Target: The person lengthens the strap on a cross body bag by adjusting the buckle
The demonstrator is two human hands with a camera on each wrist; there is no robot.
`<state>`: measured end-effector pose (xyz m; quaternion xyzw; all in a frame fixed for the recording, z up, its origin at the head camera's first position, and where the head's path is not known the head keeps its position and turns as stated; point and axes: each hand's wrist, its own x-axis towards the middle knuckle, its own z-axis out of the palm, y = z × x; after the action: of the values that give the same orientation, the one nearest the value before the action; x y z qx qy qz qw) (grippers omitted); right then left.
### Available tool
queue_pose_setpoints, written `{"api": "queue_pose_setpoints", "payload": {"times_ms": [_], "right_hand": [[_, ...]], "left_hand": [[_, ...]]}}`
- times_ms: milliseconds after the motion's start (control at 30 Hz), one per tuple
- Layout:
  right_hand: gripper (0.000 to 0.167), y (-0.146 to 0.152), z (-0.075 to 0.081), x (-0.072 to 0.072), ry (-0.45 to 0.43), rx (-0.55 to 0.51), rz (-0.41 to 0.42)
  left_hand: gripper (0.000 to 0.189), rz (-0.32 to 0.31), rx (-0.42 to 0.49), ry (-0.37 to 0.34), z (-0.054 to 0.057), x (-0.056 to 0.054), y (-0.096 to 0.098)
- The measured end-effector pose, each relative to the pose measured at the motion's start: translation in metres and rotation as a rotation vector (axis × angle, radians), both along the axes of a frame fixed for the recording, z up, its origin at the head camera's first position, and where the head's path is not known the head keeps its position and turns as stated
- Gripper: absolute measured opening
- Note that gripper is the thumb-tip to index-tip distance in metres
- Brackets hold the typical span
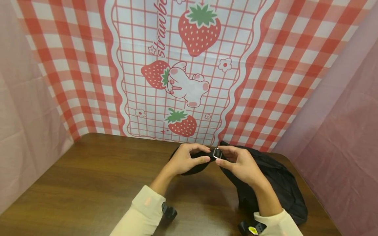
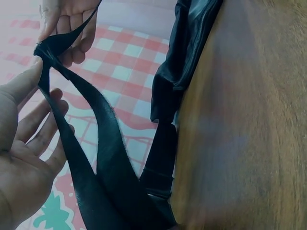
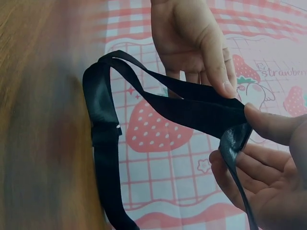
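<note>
A black bag (image 1: 277,183) lies on the table at the right, its long black strap (image 3: 187,112) raised between both hands. My left hand (image 1: 184,159) pinches the doubled strap between thumb and fingers, just left of a silver-edged slide buckle (image 1: 217,153). At the buckle's right side, my right hand (image 1: 242,163) grips it with thumb and fingertips. In the left wrist view two lengths of the strap (image 2: 108,129) hang down from the left hand (image 2: 24,163), whose other fingers spread loosely. The right wrist view shows the right hand's (image 3: 268,172) thumb pressing the strap end; the buckle is mostly hidden there.
The brown wooden table (image 1: 88,183) extends to the left and front. A red-checked strawberry cloth (image 1: 183,82) hangs behind its back edge, and pink cloth (image 1: 339,131) hangs at the sides. Black wrist cameras (image 1: 169,213) sit at both cuffs.
</note>
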<state>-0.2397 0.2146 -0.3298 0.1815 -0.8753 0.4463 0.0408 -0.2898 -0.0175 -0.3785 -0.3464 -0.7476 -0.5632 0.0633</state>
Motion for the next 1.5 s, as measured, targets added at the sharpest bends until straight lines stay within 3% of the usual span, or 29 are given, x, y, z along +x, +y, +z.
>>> {"api": "queue_pose_setpoints", "payload": {"times_ms": [267,467,700,867,1167,1500], "right_hand": [[0.044,-0.0001,-0.0006,0.0011,-0.048,-0.107,-0.002],[0.046,-0.0006,-0.0023,0.0004,-0.089,-0.105,0.008],[0.048,-0.0005,0.0,0.0025,-0.069,-0.082,-0.039],[0.05,-0.0004,-0.0009,0.0021,-0.065,-0.076,-0.051],[0.052,0.001,-0.0026,-0.0008,-0.111,-0.074,-0.043],[0.05,0.0007,-0.0015,-0.0025,-0.149,-0.093,-0.034]], "left_hand": [[0.021,-0.038,0.032,0.035,-0.0023,-0.0003,0.0045],[0.021,-0.061,0.051,-0.026,-0.0027,0.0019,0.0074],[0.031,0.015,-0.047,-0.058,-0.0048,0.0016,0.0057],[0.031,0.033,-0.077,-0.031,-0.0079,-0.0002,0.0033],[0.018,-0.001,-0.011,-0.004,-0.0078,-0.0005,0.0037],[0.009,-0.002,0.034,0.095,-0.0084,-0.0017,0.0053]]}}
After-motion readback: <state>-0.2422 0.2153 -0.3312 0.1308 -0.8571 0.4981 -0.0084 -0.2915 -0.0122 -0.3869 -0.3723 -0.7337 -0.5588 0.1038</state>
